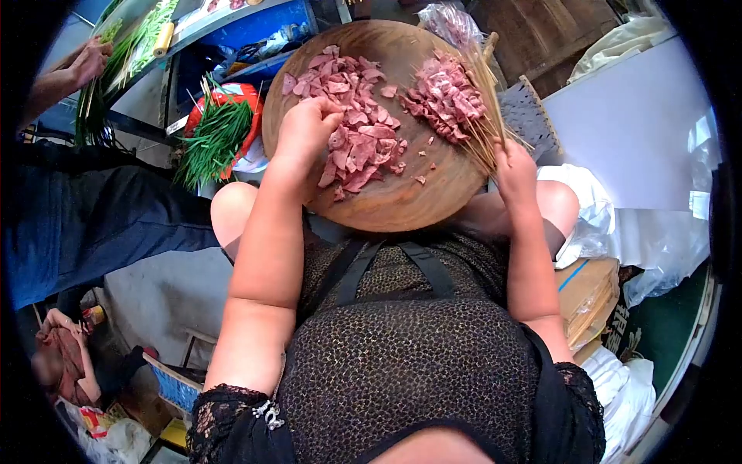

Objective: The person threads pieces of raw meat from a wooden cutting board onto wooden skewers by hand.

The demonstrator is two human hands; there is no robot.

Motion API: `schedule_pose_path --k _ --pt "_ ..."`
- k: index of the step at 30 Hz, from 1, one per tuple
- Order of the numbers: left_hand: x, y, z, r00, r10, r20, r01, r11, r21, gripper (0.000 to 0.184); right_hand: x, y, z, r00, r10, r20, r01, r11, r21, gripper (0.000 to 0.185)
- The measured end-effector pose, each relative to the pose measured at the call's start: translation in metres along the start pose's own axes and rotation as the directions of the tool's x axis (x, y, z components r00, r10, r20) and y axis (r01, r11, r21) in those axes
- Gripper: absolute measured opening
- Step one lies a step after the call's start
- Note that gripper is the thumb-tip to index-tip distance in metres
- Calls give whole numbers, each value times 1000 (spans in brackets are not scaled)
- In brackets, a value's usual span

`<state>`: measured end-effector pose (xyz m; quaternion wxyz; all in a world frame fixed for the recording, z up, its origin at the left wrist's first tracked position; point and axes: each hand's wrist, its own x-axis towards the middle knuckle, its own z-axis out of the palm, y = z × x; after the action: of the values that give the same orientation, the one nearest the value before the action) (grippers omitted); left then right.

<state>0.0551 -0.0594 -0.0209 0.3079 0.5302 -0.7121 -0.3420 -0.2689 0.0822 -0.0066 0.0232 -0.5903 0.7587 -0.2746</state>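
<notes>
A round wooden chopping board (444, 197) rests across my lap. Loose slices of raw pink meat (359, 151) are heaped on its left half. On the right lies a pile of threaded meat skewers (448, 97), their bare bamboo sticks (481, 151) pointing towards my right side. My left hand (309, 127) is closed in a pinch at the left edge of the loose slices; whatever is between its fingertips is hidden. At the board's right rim, my right hand (515, 166) is closed around a thin bamboo skewer (502, 127), beside the stick ends of the pile.
Green chives (220, 131) stand in a red bag left of the board. Another person's hand (91, 63) holds greens at the upper left, and a seated person (66, 352) is at the lower left. Plastic bags (591, 205) and a cardboard box (587, 298) lie to the right.
</notes>
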Motion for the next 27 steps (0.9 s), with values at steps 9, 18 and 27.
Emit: schedule_pose_path --k 9,18,27 --pt "-10 13 0 978 -85 192 18 944 328 18 -17 -28 -26 917 200 346 -387 662 642 21" --pt "7 4 0 940 -262 218 334 582 -741 15 -42 -78 14 664 3 748 -671 442 595 21" --pt "7 4 7 947 -232 220 317 592 -741 23 -44 -79 19 633 78 770 -706 466 533 20"
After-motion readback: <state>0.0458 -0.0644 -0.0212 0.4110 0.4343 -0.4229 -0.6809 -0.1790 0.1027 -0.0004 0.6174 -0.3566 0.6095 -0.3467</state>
